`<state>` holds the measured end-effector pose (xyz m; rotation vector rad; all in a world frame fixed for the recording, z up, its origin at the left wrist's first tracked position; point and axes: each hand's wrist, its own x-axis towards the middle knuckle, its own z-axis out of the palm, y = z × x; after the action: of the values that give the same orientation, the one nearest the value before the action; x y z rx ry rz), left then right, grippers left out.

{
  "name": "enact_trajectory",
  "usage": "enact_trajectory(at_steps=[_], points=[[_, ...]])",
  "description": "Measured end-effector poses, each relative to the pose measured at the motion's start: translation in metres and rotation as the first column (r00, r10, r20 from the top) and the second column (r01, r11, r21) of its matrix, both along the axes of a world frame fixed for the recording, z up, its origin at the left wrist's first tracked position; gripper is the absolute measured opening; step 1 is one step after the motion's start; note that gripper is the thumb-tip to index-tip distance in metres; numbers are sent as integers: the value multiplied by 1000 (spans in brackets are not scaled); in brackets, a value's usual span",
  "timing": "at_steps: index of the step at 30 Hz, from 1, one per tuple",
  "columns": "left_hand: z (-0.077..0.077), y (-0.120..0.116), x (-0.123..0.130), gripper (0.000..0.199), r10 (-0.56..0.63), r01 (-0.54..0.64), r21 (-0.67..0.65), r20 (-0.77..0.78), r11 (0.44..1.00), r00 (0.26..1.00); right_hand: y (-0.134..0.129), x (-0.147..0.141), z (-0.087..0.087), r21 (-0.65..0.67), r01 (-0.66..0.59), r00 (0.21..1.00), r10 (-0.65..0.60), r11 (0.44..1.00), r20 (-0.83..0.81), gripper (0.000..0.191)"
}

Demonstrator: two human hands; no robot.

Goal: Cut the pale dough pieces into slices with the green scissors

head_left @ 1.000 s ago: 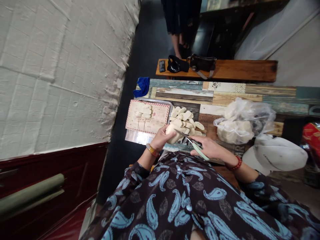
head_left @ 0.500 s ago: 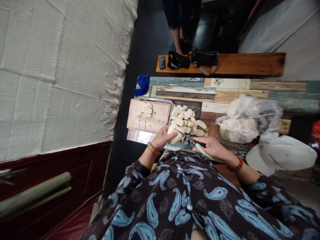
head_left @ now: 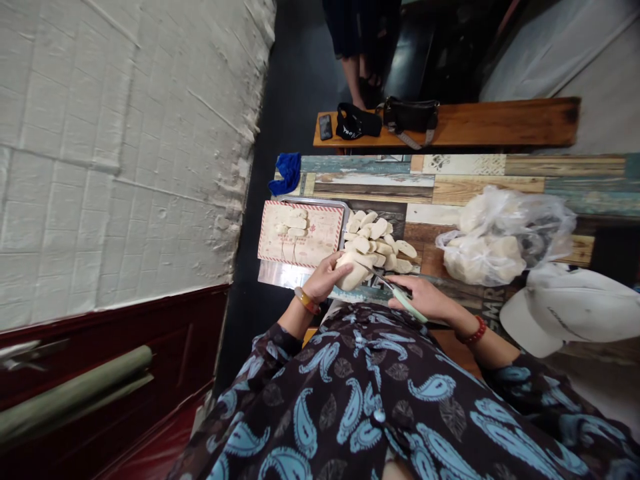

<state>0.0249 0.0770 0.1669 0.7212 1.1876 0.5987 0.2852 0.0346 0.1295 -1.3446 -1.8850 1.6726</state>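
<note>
My left hand (head_left: 323,279) grips a pale, dough-like piece (head_left: 353,270) near the table's front edge. In my right hand (head_left: 423,297) are scissors (head_left: 407,303) with light green handles, their blades reaching into the right side of that piece. Just beyond lies a pile of pale oval slices (head_left: 375,233) on the patterned table (head_left: 380,192). Left of the pile, a paper sheet with a red striped border (head_left: 320,247) covers most of a metal tray (head_left: 280,273); a few pale pieces with thin sticks (head_left: 297,224) rest on the paper.
Clear plastic bags of pale pieces (head_left: 487,257) and a white cap (head_left: 575,310) sit to the right. A blue cloth (head_left: 287,173) hangs at the far left corner. Behind, a bench (head_left: 500,125) holds a phone, black cap and bag; a person's legs (head_left: 351,77) stand beyond.
The view has shifted slightly. The scissor blades look closer together in the pale piece, and my right hand has closed a little on the handles.
</note>
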Motion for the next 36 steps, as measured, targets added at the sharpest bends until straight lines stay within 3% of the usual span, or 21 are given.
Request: enact_trajectory(at_steps=[5, 10, 16, 20, 27, 36], points=[[-2, 0, 0, 56, -14, 14, 16, -7, 1000, 1000, 7, 1, 9, -80, -69, 998, 68, 994, -16, 61], [-4, 1, 0, 56, -108, 109, 26, -25, 994, 994, 15, -6, 16, -66, -57, 998, 57, 996, -9, 62], [-4, 9, -1, 52, -223, 245, 123, -171, 962, 960, 23, -10, 14, -101, -101, 995, 99, 990, -23, 66], [-18, 11, -2, 54, -241, 261, 94, -179, 961, 954, 22, -14, -2, -94, -69, 997, 64, 993, -50, 63], [-56, 15, -3, 56, -246, 247, 3, -96, 969, 964, 12, -16, -41, -168, -24, 997, 11, 985, -79, 49], [-100, 25, 8, 52, -274, 270, -54, -83, 961, 958, -3, -11, -82, -180, 105, 989, -123, 978, -87, 50]])
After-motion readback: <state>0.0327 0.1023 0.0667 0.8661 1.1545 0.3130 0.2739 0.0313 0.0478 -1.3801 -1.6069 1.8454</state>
